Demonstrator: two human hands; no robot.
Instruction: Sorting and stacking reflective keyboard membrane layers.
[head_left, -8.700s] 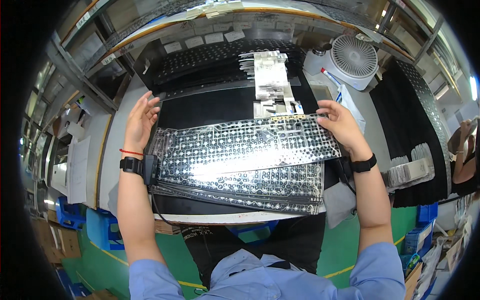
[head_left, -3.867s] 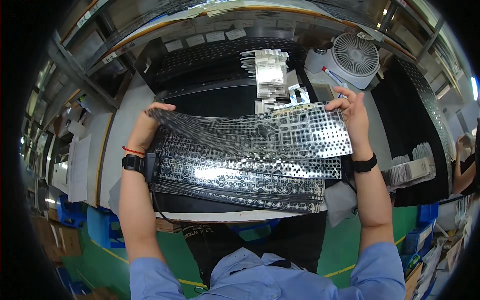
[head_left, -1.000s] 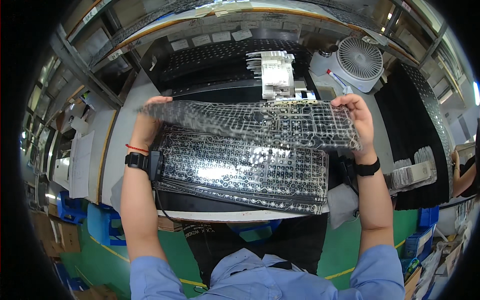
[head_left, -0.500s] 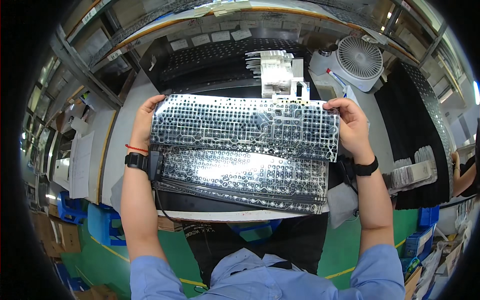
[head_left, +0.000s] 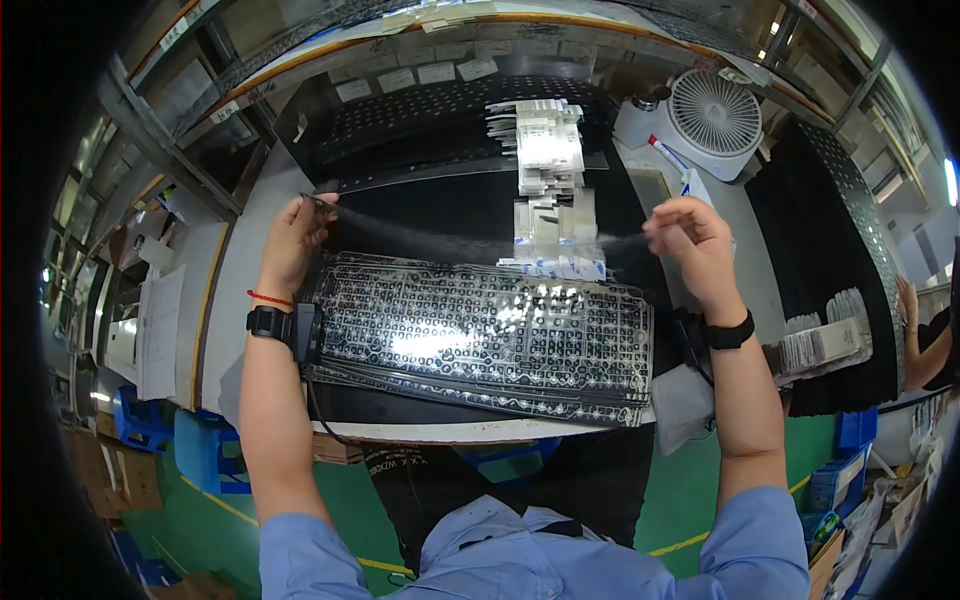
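Observation:
A thin keyboard membrane sheet (head_left: 430, 233), dark and blurred, is stretched nearly edge-on between my hands above the worktable. My left hand (head_left: 297, 235) pinches its left end, and my right hand (head_left: 692, 245) pinches its right end with thumb and fingers. Below it lies a stack of similar clear sheets (head_left: 480, 340) with printed circuit traces and rows of round dots, shining under the light. White ribbon tails (head_left: 548, 150) fan out in a pile behind the stack, with a blue-and-white strip (head_left: 555, 268) at their near end.
A white fan (head_left: 714, 112) stands at the back right, near a red-capped marker (head_left: 664, 150). Further right, another bundle of white tails (head_left: 828, 342) rests on black sheets (head_left: 800, 250). A metal shelf (head_left: 420, 28) spans the back. Another person's arm (head_left: 925, 345) shows at the right edge.
The held sheet has tipped from facing up to nearly edge-on, uncovering the stack and the white tails behind it. My hands have stayed in nearly the same places.

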